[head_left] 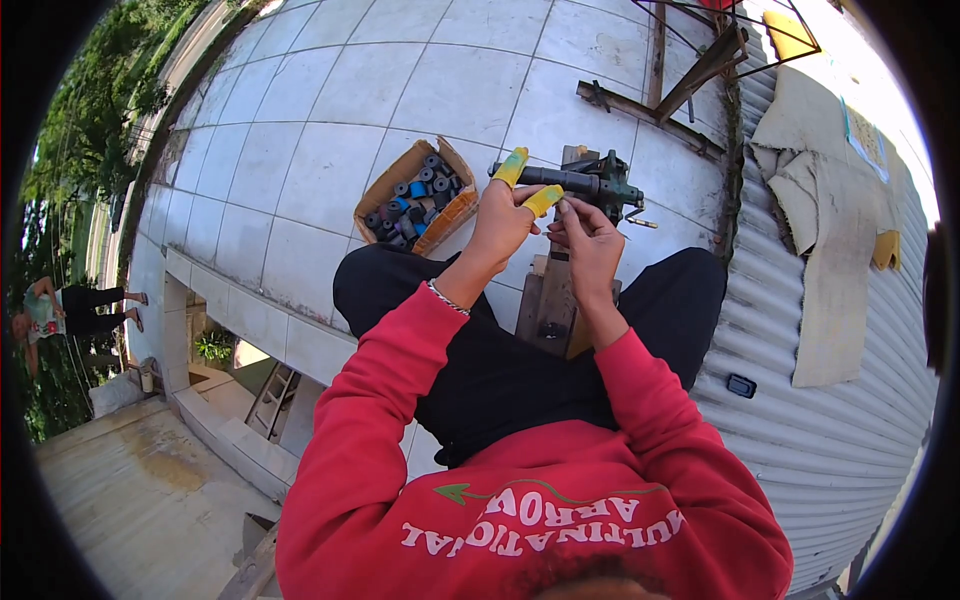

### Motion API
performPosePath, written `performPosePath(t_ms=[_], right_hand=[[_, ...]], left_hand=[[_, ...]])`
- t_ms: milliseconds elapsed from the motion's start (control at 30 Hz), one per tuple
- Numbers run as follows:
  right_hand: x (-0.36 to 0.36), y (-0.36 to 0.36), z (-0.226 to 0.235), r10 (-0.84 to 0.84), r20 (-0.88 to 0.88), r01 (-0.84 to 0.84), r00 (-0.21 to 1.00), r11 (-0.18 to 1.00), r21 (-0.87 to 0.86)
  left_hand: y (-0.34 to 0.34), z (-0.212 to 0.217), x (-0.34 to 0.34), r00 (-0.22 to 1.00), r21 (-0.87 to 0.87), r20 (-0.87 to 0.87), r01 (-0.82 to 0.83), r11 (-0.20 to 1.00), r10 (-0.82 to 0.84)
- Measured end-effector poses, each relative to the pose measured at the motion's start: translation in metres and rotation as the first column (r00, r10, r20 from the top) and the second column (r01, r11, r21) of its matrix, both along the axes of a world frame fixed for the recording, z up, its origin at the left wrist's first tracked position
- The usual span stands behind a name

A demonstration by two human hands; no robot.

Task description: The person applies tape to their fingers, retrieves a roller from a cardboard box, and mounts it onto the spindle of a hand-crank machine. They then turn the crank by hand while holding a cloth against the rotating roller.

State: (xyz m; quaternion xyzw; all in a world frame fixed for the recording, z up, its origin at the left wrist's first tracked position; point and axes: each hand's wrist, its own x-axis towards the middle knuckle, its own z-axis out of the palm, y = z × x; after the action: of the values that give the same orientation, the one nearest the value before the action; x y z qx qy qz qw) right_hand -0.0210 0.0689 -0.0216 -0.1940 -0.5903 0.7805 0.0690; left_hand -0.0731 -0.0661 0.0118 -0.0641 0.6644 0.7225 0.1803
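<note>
My left hand has yellow wraps on its thumb and index finger. The two stand apart, the index pointing up next to a dark horizontal shaft, the thumb reaching right. Close by, my right hand has its thumb and fingers pinched together beside the tip of the wrapped left thumb. What the pinch holds, if anything, is too small to make out. Behind both hands, the shaft runs into a dark metal clamp-like device on a wooden beam between my knees.
Left of my hands, an open cardboard box holds several dark and blue cylindrical rollers. Pale tiles cover the floor. A rusty metal frame stands ahead; corrugated sheeting with cardboard lies right. A person stands far left.
</note>
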Motion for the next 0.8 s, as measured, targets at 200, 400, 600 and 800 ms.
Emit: performPosePath(t_ms=[200,400,600,800], right_hand=[[0.001,0.000,0.004,0.016,0.018,-0.018,1.000,0.988,0.151],[-0.006,0.007,0.013,0.121,0.084,-0.144,0.989,0.914,0.380],[-0.007,0.010,0.020,0.101,0.122,-0.123,0.987,0.976,0.182],[-0.007,0.007,0.017,0.052,0.064,-0.057,0.997,0.995,0.078]], left_hand=[[-0.001,-0.003,0.004,1.000,0.042,-0.024,-0.009,0.999,0.010],[-0.001,-0.006,0.003,1.000,0.046,-0.015,-0.019,0.999,0.020],[0.001,-0.009,0.005,0.998,0.076,-0.032,-0.052,0.996,0.054],[0.002,-0.010,0.007,0.997,0.087,-0.043,-0.059,0.994,0.063]])
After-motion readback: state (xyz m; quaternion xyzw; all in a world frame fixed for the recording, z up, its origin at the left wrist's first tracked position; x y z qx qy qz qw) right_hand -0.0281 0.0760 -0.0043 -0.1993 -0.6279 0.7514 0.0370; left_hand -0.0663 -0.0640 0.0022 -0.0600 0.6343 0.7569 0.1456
